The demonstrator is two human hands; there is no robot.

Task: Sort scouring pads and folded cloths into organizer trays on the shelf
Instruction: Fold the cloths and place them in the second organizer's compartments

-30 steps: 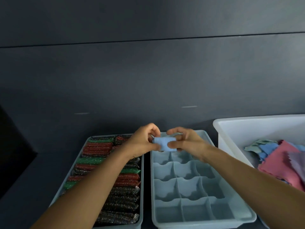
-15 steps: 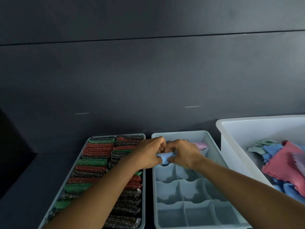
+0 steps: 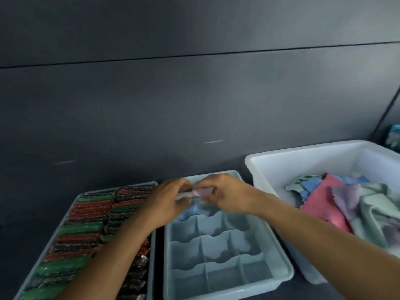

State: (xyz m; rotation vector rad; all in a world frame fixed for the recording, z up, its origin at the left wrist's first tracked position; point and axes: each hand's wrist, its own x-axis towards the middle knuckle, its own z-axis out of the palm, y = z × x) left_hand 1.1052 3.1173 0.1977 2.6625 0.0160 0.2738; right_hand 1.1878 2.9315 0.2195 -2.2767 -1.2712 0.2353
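Note:
My left hand (image 3: 166,202) and my right hand (image 3: 225,195) meet above the far end of the pale blue divided organizer tray (image 3: 279,256). Between their fingertips they pinch a small folded pink cloth (image 3: 201,192). Just below the hands, a folded blue cloth (image 3: 187,213) lies in a far left compartment of that tray. The nearer compartments hold nothing. To the left stands a grey tray (image 3: 152,245) packed with rows of red, green and silver scouring pads (image 3: 86,228); my left forearm crosses over it.
A white plastic bin (image 3: 281,163) at the right holds a loose heap of pink, blue, lilac and pale green cloths (image 3: 346,204). A dark wall panel rises right behind the trays. The dark shelf surface stretches left of the pad tray.
The blue cloth held in both hands a second ago now lies in a far compartment. Both hands now hold a pink cloth that lay at the tray's far end.

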